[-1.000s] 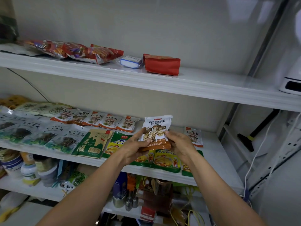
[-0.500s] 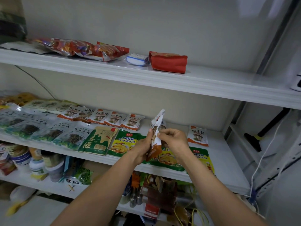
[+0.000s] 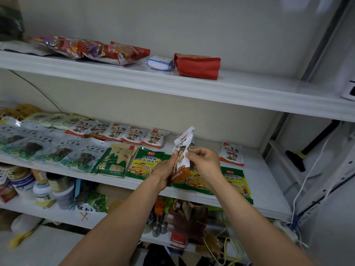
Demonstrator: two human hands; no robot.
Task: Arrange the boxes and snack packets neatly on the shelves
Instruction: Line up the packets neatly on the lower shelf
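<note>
Over the middle shelf (image 3: 267, 185), left hand (image 3: 165, 169) and right hand (image 3: 206, 162) pinch 1 mushroom packet (image 3: 182, 148) (edge-on), 6 matching packets (image 3: 153, 138) behind.

I read the packet (image 3: 183, 143) at centre frame as glossy plastic film, creased and catching light. The shelves (image 3: 192, 87) look like smooth white painted board with a soft sheen. At upper left the bags (image 3: 115, 52) are shiny, crinkled foil. The red pouch (image 3: 197, 66) right of them looks matt; paper or cloth, I cannot tell. The green sachets (image 3: 142, 164) at mid frame are glossy plastic. At lower left the jars (image 3: 43, 191) look like smooth plastic. At lower centre the utensils (image 3: 160, 225) gleam like polished metal.
</note>
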